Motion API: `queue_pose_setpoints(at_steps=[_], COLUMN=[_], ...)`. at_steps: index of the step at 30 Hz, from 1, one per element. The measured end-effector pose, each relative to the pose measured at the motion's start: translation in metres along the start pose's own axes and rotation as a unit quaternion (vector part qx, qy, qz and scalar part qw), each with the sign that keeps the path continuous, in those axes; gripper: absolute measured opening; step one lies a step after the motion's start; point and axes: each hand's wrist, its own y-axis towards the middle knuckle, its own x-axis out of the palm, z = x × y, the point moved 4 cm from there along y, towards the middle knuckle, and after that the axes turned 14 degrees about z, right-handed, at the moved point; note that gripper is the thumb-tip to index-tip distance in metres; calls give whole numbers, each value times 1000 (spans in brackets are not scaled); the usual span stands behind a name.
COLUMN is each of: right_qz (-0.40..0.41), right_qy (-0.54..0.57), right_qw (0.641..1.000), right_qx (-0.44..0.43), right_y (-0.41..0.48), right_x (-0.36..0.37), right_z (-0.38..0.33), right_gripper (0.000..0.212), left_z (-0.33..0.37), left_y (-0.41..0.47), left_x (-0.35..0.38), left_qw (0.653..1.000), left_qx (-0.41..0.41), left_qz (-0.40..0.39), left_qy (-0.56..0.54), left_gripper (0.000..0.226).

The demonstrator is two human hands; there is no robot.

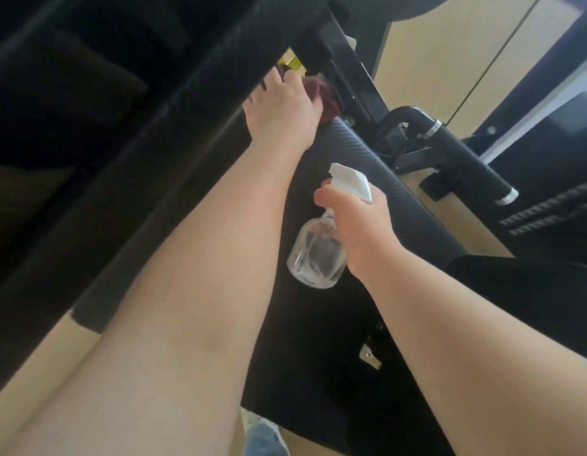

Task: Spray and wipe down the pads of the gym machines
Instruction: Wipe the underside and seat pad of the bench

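Wiping looks under way: the left hand (282,105) presses a cloth (323,95) on the pad's (361,172) far end, the right hand (359,225) grips the bottle (317,258) over it; how many pads remain is unclear.

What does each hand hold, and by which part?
Right hand grips the spray bottle at its neck, under the white head. Left hand presses a dark red cloth, fingers straight.
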Motion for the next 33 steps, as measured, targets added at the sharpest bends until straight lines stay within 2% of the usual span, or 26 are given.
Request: queue_pose_setpoints(at_steps=[5, 13, 18, 24, 30, 32, 33], right_qz=[-16, -77, -161, -214, -220, -208, -199], right_qy=[5, -71, -153, -221, -255, -255, -251], right_qw=[1000, 991, 960, 934, 925, 930, 934], right_qx=[-22, -89, -172, -184, -177, -162, -155], right_y=[0, -33, -73, -115, -150, -159, -162], right_x=[1, 30, 53, 63, 66, 64, 63], right_z=[-2, -7, 2, 20, 46, 53, 56], right_gripper=[20, 15, 20, 18, 16, 22, 22], left_z=[-21, -96, -145, -207, -206, -189, -179], left_y=[-29, -116, -176, -261, -314, -332, -345], left_x=[-3, -34, -37, -42, -51, -48, -45], left_qw=[999, 1000, 995, 997, 994, 996, 997], left_qx=[28, -4, 11, -57, -106, -77, -51], left_qz=[16, -9, 76, 27, -15, -41, -63], left_qy=[9, 19, 58, 54, 23, 14, 6], left_gripper=[57, 42, 37, 37, 31, 28, 34])
